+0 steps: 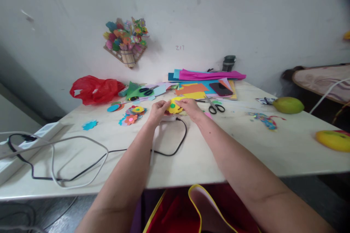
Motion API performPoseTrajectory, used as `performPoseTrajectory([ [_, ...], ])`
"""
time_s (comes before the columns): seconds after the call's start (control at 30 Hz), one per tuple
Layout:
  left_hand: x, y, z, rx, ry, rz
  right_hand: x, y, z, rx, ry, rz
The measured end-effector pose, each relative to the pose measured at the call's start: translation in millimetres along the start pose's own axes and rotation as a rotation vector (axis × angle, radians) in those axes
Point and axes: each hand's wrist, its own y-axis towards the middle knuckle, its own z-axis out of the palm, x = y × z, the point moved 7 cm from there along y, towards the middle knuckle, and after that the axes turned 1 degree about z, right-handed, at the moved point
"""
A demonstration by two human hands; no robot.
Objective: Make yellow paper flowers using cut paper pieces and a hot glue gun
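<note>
- Yellow paper flower with a round green centre [172, 105]: one on top, held up around the middle of the white desk [232, 149], between near and far edges. More paper edges showing just beneath, too overlapped to count.
- Left hand [159, 112]: grip closed, pinching the flower's left rim between thumb and fingers.
- Right hand [190, 108]: grip closed likewise on the right rim. Two opposite pinches, presumably to keep thin paper flat and steady, green centre facing up.
- Heap of multicoloured paper flowers [131, 119]: left of the left hand, toward the desk's left edge, probably for easy reach. Two clear centres on top, one green on yellow, one pink on orange; number below impossible to tell.
- Bright blue scalloped paper piece [90, 125]: one, lying apart, nearer the left edge.
- Black-handled metal scissors: two pairs, one [215, 105] just beside the right hand, another [147, 91] on paper scraps toward the far edge. Perhaps laid down to free both hands.
- Flat orange paper sheet [193, 89]: one, among layered coloured sheets near the far edge. Dark rectangular phone [221, 89]: one, resting on that stack.
- Crumpled red plastic bag [95, 90]: one, at the far left corner, likely out of the way.
- Oval fruits, two: yellow-green [288, 105] and yellow-and-red [333, 141], both by the right edge.
</note>
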Motion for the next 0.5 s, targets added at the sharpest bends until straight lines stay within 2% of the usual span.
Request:
performPoseTrajectory([
  [0.17, 0.9, 0.9, 0.4, -0.051, 0.003, 0.012, -2.6, -2.6, 5.0, 0.016, 0.028, 0.048],
  [0.5, 1.6, -1.5, 6.6, -0.018, -0.013, -0.013, -7.2, -0.5, 2.3, -0.055, 0.056, 0.054],
])
